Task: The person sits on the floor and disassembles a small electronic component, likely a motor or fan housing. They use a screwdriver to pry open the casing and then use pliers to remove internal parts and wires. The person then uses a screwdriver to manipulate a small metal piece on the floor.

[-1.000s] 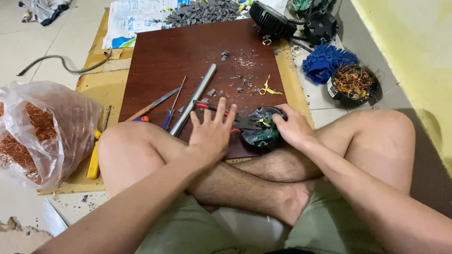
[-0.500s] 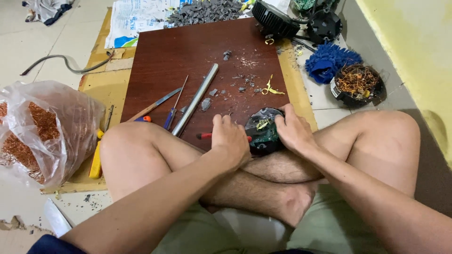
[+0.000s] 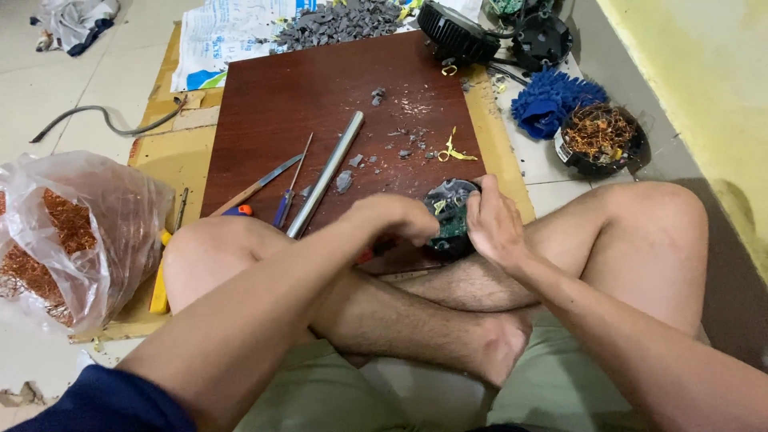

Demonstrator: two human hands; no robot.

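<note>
Right hand (image 3: 492, 224) wraps the round black housing (image 3: 450, 220) from its right side, fingers curled over the rim; the part sits on the near edge of the dark wooden board (image 3: 320, 96), just above the crossed legs. A green circuit board shows inside the housing. Left hand (image 3: 392, 220) is closed into a fist at the housing's left side, touching it; a red-handled tool pokes out under the fist, but whether the fist actually grips it can't be told.

Left of the fist: steel rod (image 3: 326, 174), blue-handled screwdriver (image 3: 290, 192), and a flat blade (image 3: 256, 186), all lying on the board. Grey chips (image 3: 376, 156) scattered beyond the grip.

Containers: clear plastic bag (image 3: 88, 232) far left of the hands, holding copper wire. Black round bowl (image 3: 600, 140) up right of the right hand, filled with tangled copper-coloured wire scrap. Blue brush-like item (image 3: 548, 100) just beside that bowl.
</note>
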